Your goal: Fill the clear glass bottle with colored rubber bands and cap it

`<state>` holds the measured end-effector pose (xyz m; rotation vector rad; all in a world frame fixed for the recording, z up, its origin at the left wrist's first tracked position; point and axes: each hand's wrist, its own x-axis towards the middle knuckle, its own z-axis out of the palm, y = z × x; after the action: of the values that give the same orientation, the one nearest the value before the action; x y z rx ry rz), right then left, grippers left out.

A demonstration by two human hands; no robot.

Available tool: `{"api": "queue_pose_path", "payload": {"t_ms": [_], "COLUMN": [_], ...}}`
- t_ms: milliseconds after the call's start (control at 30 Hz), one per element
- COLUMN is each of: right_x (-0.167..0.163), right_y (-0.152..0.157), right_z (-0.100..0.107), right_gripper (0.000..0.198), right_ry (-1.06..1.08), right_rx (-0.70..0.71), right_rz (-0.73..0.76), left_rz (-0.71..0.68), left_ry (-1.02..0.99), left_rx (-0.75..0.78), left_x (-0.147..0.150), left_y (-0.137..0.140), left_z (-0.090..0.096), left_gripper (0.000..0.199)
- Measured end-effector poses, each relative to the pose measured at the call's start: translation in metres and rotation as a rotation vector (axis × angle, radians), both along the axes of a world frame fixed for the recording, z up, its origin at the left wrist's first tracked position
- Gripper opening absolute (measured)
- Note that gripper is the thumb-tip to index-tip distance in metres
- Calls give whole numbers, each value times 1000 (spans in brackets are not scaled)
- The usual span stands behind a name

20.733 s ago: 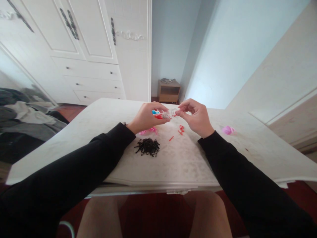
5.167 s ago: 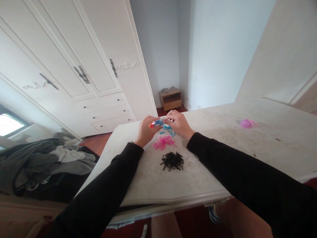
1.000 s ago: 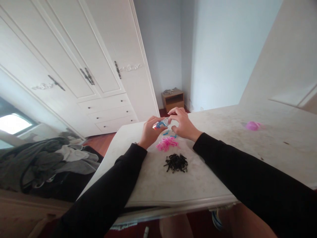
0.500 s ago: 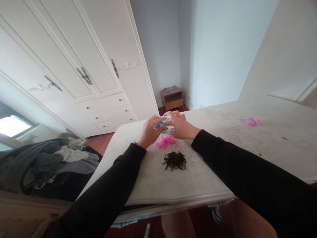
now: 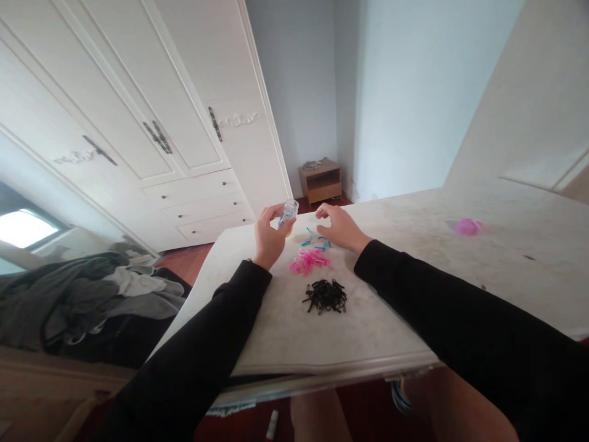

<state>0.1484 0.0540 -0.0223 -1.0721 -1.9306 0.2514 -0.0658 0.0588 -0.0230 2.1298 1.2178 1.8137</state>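
Observation:
My left hand (image 5: 269, 238) is closed around a small clear jar (image 5: 288, 212), held upright with its mouth up. Blue, yellow and reddish bits show through its side. To the right, my right hand (image 5: 338, 227) hovers low over the table, thumb and fingers apart and nothing visible between them. Just below its fingertips lie several blue rubber bands (image 5: 322, 244), loosely scattered. A pile of pink rubber bands (image 5: 309, 262) sits nearer to me, between my wrists. Closer still is a heap of black rubber bands (image 5: 326, 296).
All of this is on a white table (image 5: 294, 344) with a front edge close to me. A pink bundle (image 5: 469, 226) lies far right. Dark clothes (image 5: 105, 301) are heaped at the left; a white wardrobe (image 5: 193, 147) and small wooden cabinet (image 5: 321, 182) stand beyond.
My hands have drawn apart: the left keeps the jar, now more upright, while the right has come away from it. The blue bands show more fully between them.

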Motion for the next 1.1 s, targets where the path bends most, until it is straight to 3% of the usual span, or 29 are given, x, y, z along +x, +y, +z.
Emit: {"api": "queue_pose_path", "payload": {"t_ms": [100, 200, 433, 600, 900, 1100], "right_x": [-6, -14, -23, -22, -15, -17], "right_y": [4, 5, 18, 21, 5, -2], "right_z": [-11, -15, -17, -20, 5, 10], "right_gripper": [27, 34, 16, 25, 4, 9], "right_ry": [-200, -288, -122, -118, 292, 322], "right_rx": [-156, -198, -175, -136, -12, -1], "right_rz": [17, 11, 42, 70, 109, 166], "left_rz": [-12, -23, -11, -5, 16, -65], "left_ry": [-15, -18, 11, 13, 202, 295], "left_rx": [-14, -13, -10, -20, -118, -110], "left_x": [1, 3, 5, -1, -12, -7], "left_y": [3, 4, 2, 4, 8, 2], "left_z": [-2, -3, -2, 0, -2, -1], "left_gripper": [30, 31, 29, 30, 33, 31]}}
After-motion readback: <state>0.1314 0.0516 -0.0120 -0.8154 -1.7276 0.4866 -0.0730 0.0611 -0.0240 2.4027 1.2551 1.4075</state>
